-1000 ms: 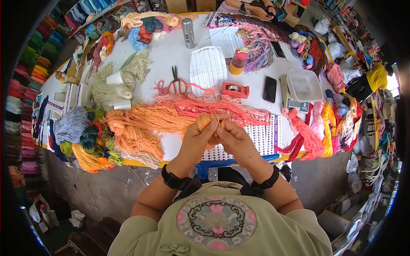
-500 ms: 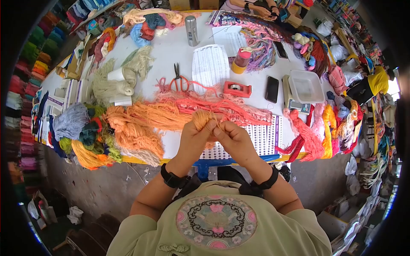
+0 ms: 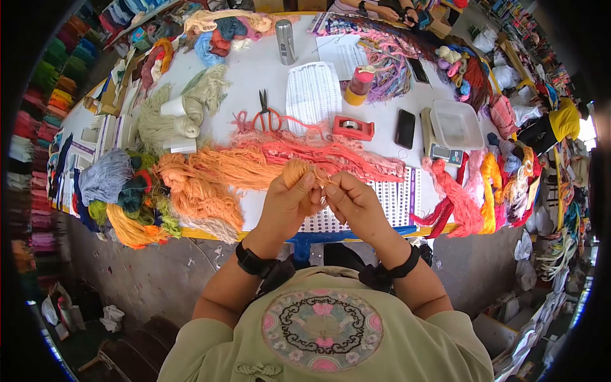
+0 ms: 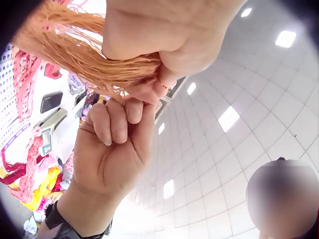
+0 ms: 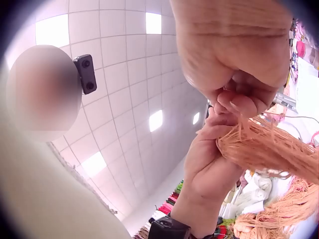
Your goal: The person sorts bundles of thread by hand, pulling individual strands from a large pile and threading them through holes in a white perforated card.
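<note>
A: Where's the orange bundle [image 3: 295, 173]?

B: Between the 2 hands, just over the near side of the table [image 3: 247, 86]. The left hand [image 3: 281, 205] grips it, thumb and fingers curled round the gathered part; the right hand [image 3: 361, 209] pinches a few thin strands, its gap narrow. Exactly which strands, I can't tell.

A: How would it handle?

B: Light and soft, I'd judge, and limp past the grip — not fragile as a mass, but a single thread could slip, fray or snag. Best held at the gathered bend, where the strands lie tight together, with the fingertips kept for the fine ends.

A: Anything in the way?

B: Loose orange yarn [image 3: 202, 196] sprawls on the left, and coral yarn [image 3: 318, 155] lies beyond the hands, so trailing threads could tangle there. The scissors [image 3: 265, 120] lie beyond that coral heap, near the red tape dispenser [image 3: 354, 128] — a phone [image 3: 405, 129] is farther right
</note>
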{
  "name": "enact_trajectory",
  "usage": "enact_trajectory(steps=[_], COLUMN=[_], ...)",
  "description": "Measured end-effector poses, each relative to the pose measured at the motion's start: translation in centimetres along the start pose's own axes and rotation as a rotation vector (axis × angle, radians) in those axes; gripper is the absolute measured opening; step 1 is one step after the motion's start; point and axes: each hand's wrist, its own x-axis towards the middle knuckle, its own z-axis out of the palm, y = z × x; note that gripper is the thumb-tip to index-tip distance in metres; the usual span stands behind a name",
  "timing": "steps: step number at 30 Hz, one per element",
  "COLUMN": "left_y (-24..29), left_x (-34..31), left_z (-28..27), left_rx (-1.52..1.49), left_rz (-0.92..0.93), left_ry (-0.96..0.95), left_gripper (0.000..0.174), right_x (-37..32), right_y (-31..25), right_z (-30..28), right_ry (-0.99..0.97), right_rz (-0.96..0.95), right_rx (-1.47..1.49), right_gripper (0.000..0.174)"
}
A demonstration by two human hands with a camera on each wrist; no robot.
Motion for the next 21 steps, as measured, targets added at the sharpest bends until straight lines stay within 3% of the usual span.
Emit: enact_trajectory(steps=[3, 6, 7, 9, 10, 11, 13, 14, 16, 18, 21], left_y=[0.2, 0.9, 1.2, 1.6, 1.8, 1.7, 1.1, 0.9, 0.5, 1.1, 3.0], left_x=[0.0, -0.2, -0.3, -0.6, -0.8, -0.7, -0.6, -0.5, -0.4, 0.6, 0.8], left_z=[-0.5, 0.1, 0.6, 1.0, 1.0, 0.6, -0.9, -2.0, -5.3, -8.6, -14.4], left_rx=[-0.054, -0.033, 0.029, 0.114, 0.199, 0.200, 0.189, 0.188, 0.429, -0.239, -0.365], left_rz=[-0.140, -0.239, -0.270, -0.289, -0.305, -0.308, -0.359, -0.365, -0.084, -0.235, -0.169], left_ry=[-0.083, -0.157, -0.180, -0.262, -0.342, -0.340, -0.400, -0.402, -0.178, 0.034, 0.339], left_gripper=[0.024, 0.029, 0.031, 0.032, 0.033, 0.033, 0.032, 0.032, 0.026, 0.017, 0.013], right_x=[-0.4, 0.1, 0.4, 1.2, 1.3, 1.3, 0.7, 0.2, -0.4, -1.1, -3.2], right_y=[0.0, 1.4, 1.7, 1.9, 1.9, 1.8, 1.5, 1.2, 2.7, 4.5, 8.3], right_z=[-0.6, -1.6, -2.1, -2.9, -2.9, -3.1, -4.2, -4.7, -6.6, -8.3, -12.0], right_ry=[-0.021, 0.257, 0.260, 0.522, 0.543, 0.545, 0.250, 0.313, 0.332, 0.417, 0.547], right_rz=[0.042, -0.396, -0.393, -0.662, -0.566, -0.563, -0.304, -0.237, -0.216, -0.145, -0.061], right_rx=[-0.071, -0.417, -0.415, -0.434, -0.217, -0.215, 0.822, 0.765, 0.679, 0.522, 0.264], right_gripper=[0.013, 0.009, 0.009, 0.012, 0.015, 0.015, 0.017, 0.017, 0.017, 0.016, 0.015])
